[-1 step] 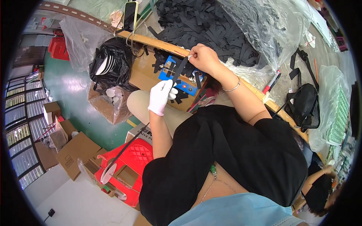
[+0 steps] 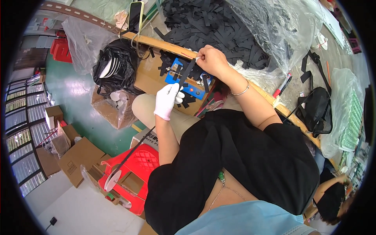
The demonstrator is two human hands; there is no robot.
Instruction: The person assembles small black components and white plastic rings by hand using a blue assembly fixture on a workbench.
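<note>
A narrow black strap (image 2: pixel 187 72) is stretched slantwise between my two hands. My left hand (image 2: pixel 167 100), in a white glove, is closed with thumb and fingers on its lower part. My bare right hand (image 2: pixel 213 61) pinches its upper end at the wooden table edge. Just below the strap lies a blue device (image 2: pixel 195 93) with metal parts and a red button, partly hidden by strap and hand. More black strap runs from a white reel (image 2: pixel 112 180) on a red plastic stool (image 2: pixel 145 158) up behind my left forearm.
Beyond the wooden edge (image 2: pixel 156 42) lies a large heap of cut black strips (image 2: pixel 215 29), partly under clear plastic. A phone (image 2: pixel 135 16) stands at the far left. A black bag (image 2: pixel 117 70) and an open carton (image 2: pixel 113 111) sit left. A black mesh pouch (image 2: pixel 316 109) lies right.
</note>
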